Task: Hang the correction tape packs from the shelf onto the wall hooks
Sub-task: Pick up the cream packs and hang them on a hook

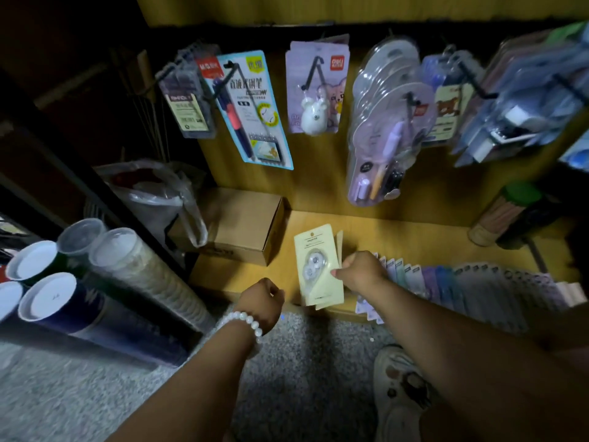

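A speckled grey floor (pixel 287 362) lies nearest, with a low wooden shelf (pixel 414 231) beyond it; the left hand (pixel 261 301) at 6 o'clock is curled in a fist, holding nothing; the right hand (pixel 360 271) pinches a cream tape pack (pixel 315 266) standing at the left end of a row of packs (pixel 462 282) on the shelf; a brown box (pixel 245 228) sits at 10 o'clock; far back at 12 o'clock, pen cards (pixel 251 106) hang on wall hooks (pixel 314 73).

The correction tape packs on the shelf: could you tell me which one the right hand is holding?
The pale yellow pack, leftmost, pinched by the right hand. The other packs fan rightward in pastel blues and purples, untouched.
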A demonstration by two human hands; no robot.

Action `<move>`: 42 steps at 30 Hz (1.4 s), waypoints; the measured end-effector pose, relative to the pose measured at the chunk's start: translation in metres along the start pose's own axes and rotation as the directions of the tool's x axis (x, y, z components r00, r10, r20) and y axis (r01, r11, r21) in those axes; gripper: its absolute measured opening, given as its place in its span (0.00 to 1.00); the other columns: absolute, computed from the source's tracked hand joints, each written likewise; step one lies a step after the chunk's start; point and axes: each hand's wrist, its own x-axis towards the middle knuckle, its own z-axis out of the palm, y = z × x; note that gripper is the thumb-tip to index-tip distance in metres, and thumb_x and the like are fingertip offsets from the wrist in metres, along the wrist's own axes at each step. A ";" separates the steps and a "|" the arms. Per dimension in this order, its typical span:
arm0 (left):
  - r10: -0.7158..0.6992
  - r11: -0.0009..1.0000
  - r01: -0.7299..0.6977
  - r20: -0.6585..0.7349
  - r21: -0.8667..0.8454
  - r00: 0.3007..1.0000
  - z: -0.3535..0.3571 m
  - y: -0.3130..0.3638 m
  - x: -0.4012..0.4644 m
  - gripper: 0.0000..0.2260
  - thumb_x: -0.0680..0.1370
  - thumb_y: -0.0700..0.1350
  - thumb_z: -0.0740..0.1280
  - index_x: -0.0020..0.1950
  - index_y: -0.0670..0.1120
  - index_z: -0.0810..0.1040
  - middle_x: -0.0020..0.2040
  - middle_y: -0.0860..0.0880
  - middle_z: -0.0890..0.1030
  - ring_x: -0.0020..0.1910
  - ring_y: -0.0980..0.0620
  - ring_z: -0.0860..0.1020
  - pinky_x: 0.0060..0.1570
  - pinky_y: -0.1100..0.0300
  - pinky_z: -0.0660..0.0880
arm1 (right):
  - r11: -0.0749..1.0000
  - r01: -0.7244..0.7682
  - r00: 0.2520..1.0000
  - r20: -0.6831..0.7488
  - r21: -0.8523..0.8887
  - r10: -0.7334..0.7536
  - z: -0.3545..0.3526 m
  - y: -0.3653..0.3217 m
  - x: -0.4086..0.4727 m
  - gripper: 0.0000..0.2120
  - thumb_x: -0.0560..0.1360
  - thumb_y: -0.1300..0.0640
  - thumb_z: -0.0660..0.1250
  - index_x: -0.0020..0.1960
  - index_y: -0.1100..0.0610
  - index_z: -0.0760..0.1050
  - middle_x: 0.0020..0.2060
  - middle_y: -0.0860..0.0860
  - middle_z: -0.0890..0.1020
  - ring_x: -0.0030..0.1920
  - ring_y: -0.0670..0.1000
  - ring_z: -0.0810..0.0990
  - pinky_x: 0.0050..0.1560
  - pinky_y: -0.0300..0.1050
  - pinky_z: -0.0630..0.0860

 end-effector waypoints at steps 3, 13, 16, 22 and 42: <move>-0.077 0.975 0.071 -0.022 -0.211 0.997 -0.013 0.004 -0.008 0.14 0.79 0.56 0.62 0.47 0.45 0.74 0.50 0.40 0.83 0.52 0.40 0.81 0.55 0.45 0.78 | 0.970 0.081 0.991 0.082 0.229 -0.102 -0.006 -0.026 -0.034 0.09 0.71 0.57 0.74 0.38 0.57 0.74 0.40 0.53 0.79 0.45 0.53 0.77 0.43 0.40 0.70; -0.145 0.356 0.202 0.159 -0.912 0.976 -0.077 0.024 -0.068 0.16 0.78 0.46 0.64 0.60 0.37 0.78 0.56 0.37 0.82 0.50 0.40 0.80 0.50 0.51 0.77 | 0.876 0.169 0.954 0.148 0.451 -0.260 -0.021 -0.082 -0.106 0.09 0.76 0.59 0.67 0.54 0.63 0.76 0.42 0.56 0.80 0.22 0.47 0.68 0.17 0.32 0.60; -0.104 0.259 0.159 0.137 -0.953 0.985 -0.094 0.028 -0.080 0.15 0.79 0.41 0.62 0.62 0.36 0.76 0.58 0.36 0.82 0.52 0.39 0.82 0.50 0.47 0.81 | 0.863 0.217 0.941 0.138 0.457 -0.310 -0.029 -0.092 -0.118 0.12 0.78 0.60 0.64 0.59 0.66 0.75 0.50 0.64 0.82 0.20 0.46 0.69 0.18 0.34 0.58; -0.008 0.213 0.055 0.055 -0.976 0.998 -0.123 0.043 -0.105 0.10 0.80 0.37 0.57 0.52 0.38 0.78 0.36 0.40 0.85 0.31 0.44 0.84 0.26 0.55 0.80 | 0.821 0.362 0.903 0.053 0.441 -0.427 -0.037 -0.117 -0.139 0.10 0.80 0.57 0.61 0.54 0.63 0.74 0.37 0.58 0.79 0.24 0.50 0.71 0.21 0.39 0.58; 0.069 0.143 -0.303 -0.296 -0.942 0.953 -0.211 0.100 -0.151 0.16 0.76 0.47 0.69 0.59 0.38 0.80 0.54 0.35 0.84 0.55 0.33 0.81 0.58 0.36 0.76 | 0.445 0.795 0.599 -0.409 0.413 -0.689 -0.165 -0.266 -0.217 0.12 0.77 0.57 0.66 0.36 0.54 0.69 0.30 0.52 0.74 0.27 0.47 0.69 0.24 0.38 0.63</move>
